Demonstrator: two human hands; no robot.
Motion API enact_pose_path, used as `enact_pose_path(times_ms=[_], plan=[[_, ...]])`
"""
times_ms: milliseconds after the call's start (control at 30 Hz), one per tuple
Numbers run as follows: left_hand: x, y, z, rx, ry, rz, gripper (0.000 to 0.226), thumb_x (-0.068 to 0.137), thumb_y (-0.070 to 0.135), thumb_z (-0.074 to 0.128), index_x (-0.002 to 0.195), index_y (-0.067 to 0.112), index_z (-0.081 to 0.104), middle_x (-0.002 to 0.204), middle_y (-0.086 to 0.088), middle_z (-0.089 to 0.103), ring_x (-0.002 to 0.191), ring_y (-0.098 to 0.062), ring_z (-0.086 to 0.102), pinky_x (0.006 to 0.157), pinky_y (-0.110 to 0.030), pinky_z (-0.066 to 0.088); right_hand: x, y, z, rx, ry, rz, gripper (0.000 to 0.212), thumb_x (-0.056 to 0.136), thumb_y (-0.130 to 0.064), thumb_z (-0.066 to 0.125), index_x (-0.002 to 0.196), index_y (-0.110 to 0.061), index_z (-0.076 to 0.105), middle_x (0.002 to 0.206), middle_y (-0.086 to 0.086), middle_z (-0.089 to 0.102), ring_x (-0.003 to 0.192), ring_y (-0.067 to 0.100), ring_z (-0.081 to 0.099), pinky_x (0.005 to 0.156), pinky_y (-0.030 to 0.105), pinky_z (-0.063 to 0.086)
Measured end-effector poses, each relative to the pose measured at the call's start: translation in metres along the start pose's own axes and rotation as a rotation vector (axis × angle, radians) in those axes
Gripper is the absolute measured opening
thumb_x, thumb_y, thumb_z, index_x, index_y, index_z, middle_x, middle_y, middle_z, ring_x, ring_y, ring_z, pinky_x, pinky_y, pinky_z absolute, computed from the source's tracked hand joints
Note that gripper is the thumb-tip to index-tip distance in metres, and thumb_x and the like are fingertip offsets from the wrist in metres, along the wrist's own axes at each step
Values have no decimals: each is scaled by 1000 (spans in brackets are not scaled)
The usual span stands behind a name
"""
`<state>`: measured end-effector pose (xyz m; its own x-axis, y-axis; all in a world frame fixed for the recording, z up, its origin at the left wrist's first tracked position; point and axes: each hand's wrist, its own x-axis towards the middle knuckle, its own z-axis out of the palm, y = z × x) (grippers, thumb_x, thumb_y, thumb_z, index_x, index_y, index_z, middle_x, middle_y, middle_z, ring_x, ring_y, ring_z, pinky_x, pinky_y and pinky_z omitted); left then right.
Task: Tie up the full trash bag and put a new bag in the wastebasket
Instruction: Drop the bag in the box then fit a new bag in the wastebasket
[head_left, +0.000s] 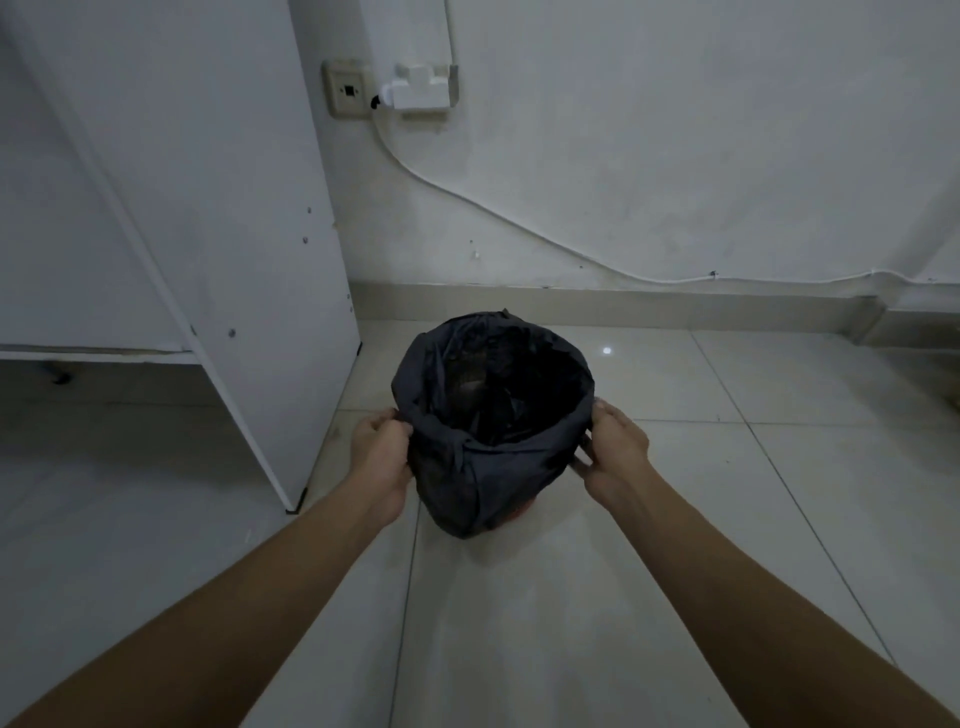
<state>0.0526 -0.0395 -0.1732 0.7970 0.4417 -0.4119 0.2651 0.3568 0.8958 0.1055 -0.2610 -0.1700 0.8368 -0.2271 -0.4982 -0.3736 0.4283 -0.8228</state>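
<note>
Head view looks down two bare forearms to a wastebasket (522, 515) standing on the tiled floor (571, 623), just beside the corner of a white cabinet (234, 208) and near the wall. A black bag (519, 467) lines it, with its top turned down over the rim so far that only a sliver of reddish basket shows at the bottom. The bag's mouth is wide open, and dark, crumpled rubbish sits inside, too dim to make out.

The left hand (382, 457) is on the bag's left side and the right hand (615, 457) on its right, each at the turned-down edge. The fingers (387, 423) of both hands are curled in on the plastic and seem to pinch the fold. How deep the hold goes under the edge I cannot tell, as the tips are hidden against the black film.

By my reading the task is at its very start. The full bag is in the basket, not gathered, not lifted and not tied. Left to do: peel the edge up off the rim, draw the mouth together, knot it, lift it out, then fit a fresh bag. No new bag is in sight here.
</note>
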Motion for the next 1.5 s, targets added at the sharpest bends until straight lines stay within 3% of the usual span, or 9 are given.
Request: enact_pose_path(times_ms=[133,267,367,533,767,1000,1133,1333,1500], plan=[[-4,-21,15,-74,100,78,29,94,0,56,123,6,55,114,-10,65,101,-26,66,88,-41,58,-8,9,5,43,-1,20,12,98,-9,60,104,-18,65,97,5,68,87,21,64,78,39,59],[-9,-31,32,-49,215,162,18,94,6,59,107,16,51,98,1,60,82,-10,60,61,-20,48,-17,8,16,104,166,53,30,100,-28,59,77,-9,52,82,5,60,72,22,60,82,38,57],[-8,-32,36,-13,259,197,8,99,11,54,103,18,51,93,5,58,81,-9,58,62,-18,44,-23,12,20,92,44,55,28,101,-39,48,102,-14,60,105,8,67,93,28,65,90,47,57],[-11,-29,41,-50,195,155,30,97,41,59,103,12,55,98,-2,63,82,-13,61,70,-26,52,-22,17,16,133,-4,-20,24,101,-34,57,115,-17,66,115,6,69,100,21,68,72,31,59],[-14,-29,49,-76,147,124,25,97,35,61,110,19,45,104,-3,61,95,-20,64,82,-39,57,-32,26,22,252,55,8,14,102,-22,58,111,-12,62,99,5,68,80,15,67,48,20,54],[-17,-36,58,-84,152,188,25,102,29,53,117,12,44,110,-3,60,92,-9,61,78,-25,50,-50,50,32,260,-24,-22,9,101,-14,59,108,-18,59,119,12,69,99,21,70,65,24,61],[-25,-42,61,-60,86,187,20,101,16,55,116,15,42,115,-5,61,103,-14,62,91,-31,52,-43,53,36,203,39,-72,5,101,-13,57,103,-13,62,130,12,65,112,25,67,98,42,56],[-30,-43,68,-43,96,167,16,95,8,62,97,16,49,104,-8,64,94,-17,63,81,-26,52,-52,59,42,162,-112,-169,46,90,-30,75,131,-20,57,126,4,68,114,19,67,99,43,55],[-35,-43,75,-126,19,21,23,92,12,59,113,2,54,113,-17,67,104,-30,66,93,-47,56,-50,68,38,50,-10,-269,24,98,-9,62,122,-9,63,114,9,71,105,21,69,90,31,59]])
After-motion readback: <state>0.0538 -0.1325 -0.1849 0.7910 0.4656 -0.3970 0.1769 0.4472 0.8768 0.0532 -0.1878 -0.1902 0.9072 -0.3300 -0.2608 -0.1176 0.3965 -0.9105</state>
